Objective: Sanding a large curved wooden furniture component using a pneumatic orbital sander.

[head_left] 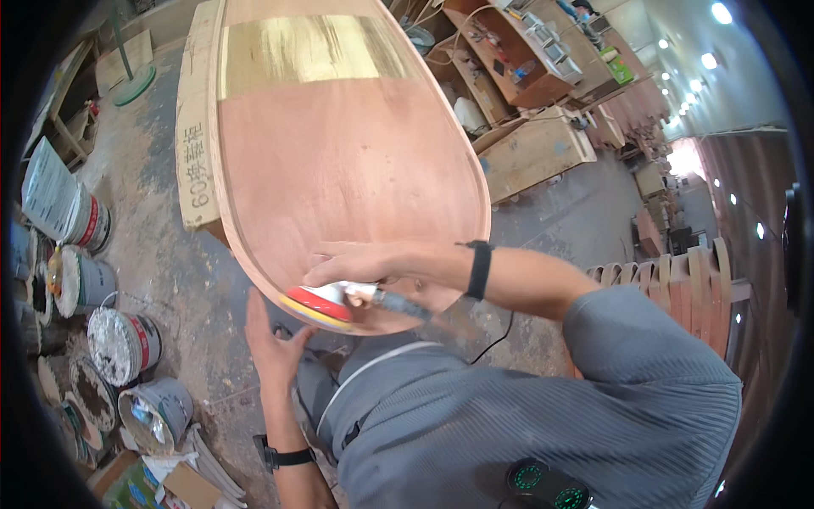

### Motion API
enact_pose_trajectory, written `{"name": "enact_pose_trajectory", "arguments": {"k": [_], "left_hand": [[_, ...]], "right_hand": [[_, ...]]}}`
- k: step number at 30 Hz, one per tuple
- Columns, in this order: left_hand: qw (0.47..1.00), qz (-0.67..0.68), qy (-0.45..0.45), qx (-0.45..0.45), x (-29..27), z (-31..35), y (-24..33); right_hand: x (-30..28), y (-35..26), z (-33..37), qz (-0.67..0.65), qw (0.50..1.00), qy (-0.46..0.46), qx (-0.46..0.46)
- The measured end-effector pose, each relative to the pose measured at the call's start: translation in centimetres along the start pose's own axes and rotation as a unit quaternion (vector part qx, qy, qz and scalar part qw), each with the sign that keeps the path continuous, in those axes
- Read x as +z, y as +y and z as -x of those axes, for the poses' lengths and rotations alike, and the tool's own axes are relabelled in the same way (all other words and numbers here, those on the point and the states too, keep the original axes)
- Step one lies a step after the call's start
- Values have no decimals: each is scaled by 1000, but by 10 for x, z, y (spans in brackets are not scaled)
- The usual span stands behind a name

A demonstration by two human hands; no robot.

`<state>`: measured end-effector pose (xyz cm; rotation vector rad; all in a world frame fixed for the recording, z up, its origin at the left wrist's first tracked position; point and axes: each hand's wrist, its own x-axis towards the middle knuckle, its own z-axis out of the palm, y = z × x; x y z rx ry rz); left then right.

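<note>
In front of me lies a long wooden panel [356,161] with a rounded near end and a raised rim, reddish-brown with a pale yellow patch [309,51] across its far part. At the near rim sits a red and white orbital sander [320,304] with a yellow pad edge, slightly tilted. My right hand [352,261] lies over the top of the sander and grips it; part of the grip is hidden. A grey hose or cord end behind the tool is blurred. Beside the panel's near left rim, my left hand [275,343] has its fingers stretched and thumb apart, holding nothing.
A long wooden board [197,161] runs along the panel's left side. Several dirty buckets [123,343] line the floor at left. At far right stand wooden boxes [530,76] with tools, and curved wooden pieces [670,280] are stacked nearer. A thin black cable [500,339] hangs by my waist.
</note>
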<state>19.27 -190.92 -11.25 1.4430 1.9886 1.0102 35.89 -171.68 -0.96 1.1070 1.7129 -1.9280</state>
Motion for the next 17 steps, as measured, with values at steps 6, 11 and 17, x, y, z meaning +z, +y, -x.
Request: {"name": "enact_pose_trajectory", "arguments": {"k": [6, 11, 17], "left_hand": [[987, 90, -133, -25, -24, -14, -14], [983, 64, -153, 77, -37, -22, -28], [960, 76, -266, 45, -51, -31, -43]], "right_hand": [[2, -49, -53, -242, 964, 85, -65], [-21, -82, -88, -327, 933, 139, -60], [-28, -46, -125, -154, 937, 238, -202]]}}
